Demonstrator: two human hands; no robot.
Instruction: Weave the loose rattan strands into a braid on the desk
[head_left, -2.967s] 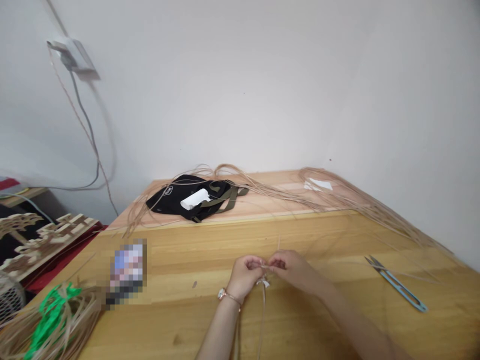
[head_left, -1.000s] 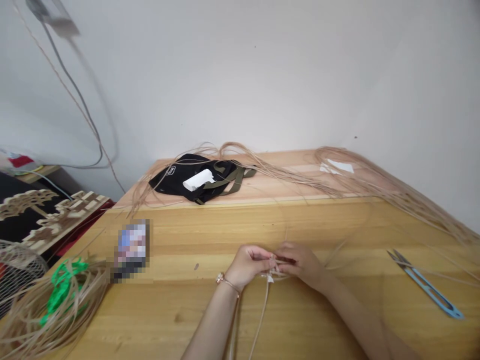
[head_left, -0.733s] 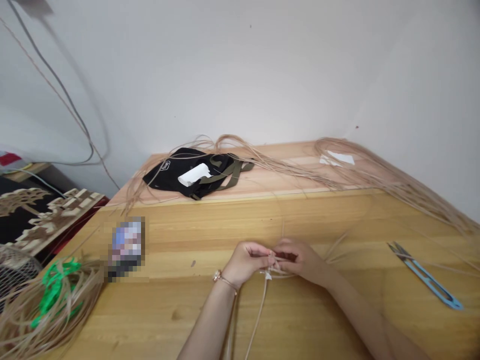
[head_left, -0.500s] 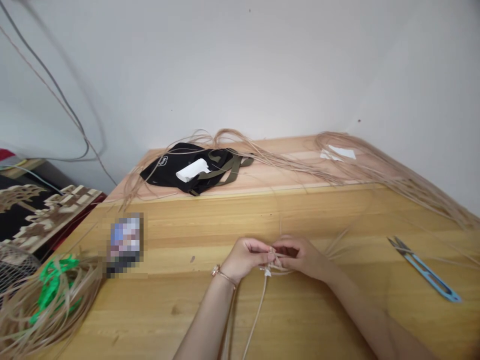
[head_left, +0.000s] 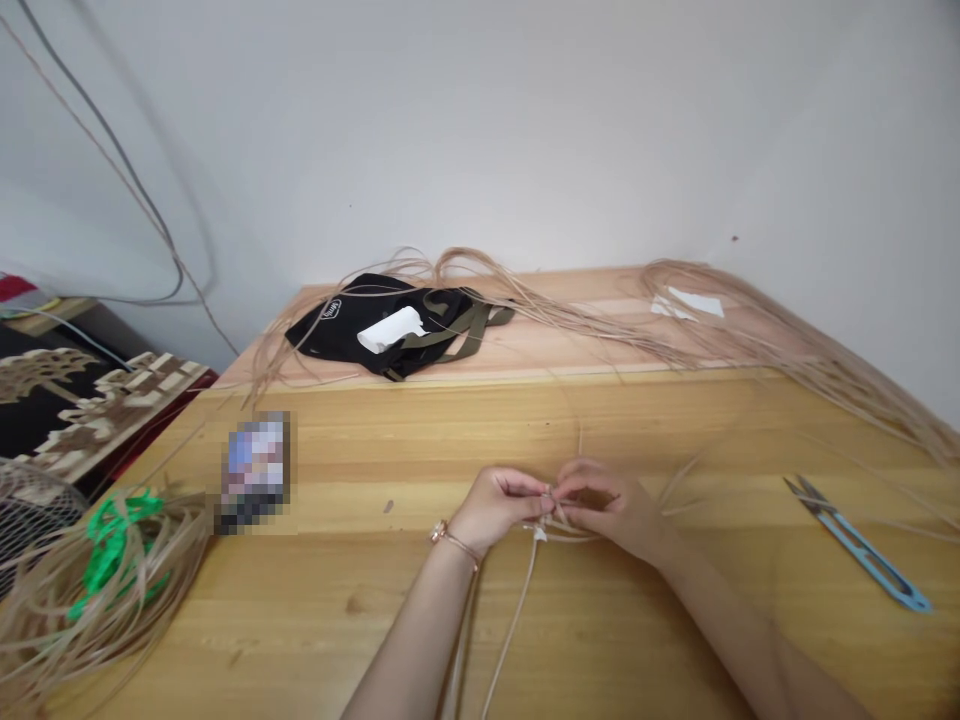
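Note:
My left hand and my right hand meet fingertip to fingertip over the wooden table. Both pinch thin tan straw strands where they cross at a small knot. From that point strands trail back toward me between my forearms, and one thin strand rises away from the hands. A bracelet sits on my left wrist.
Blue thread snips lie to the right. A long bundle of straw sweeps along the back and right edge. A black pouch lies at the back. A straw coil with green ties sits at the left.
My hands have stayed together on the knot, fingers shifting slightly. The view has tilted down and a little left, so the table's objects appear shifted up and right.

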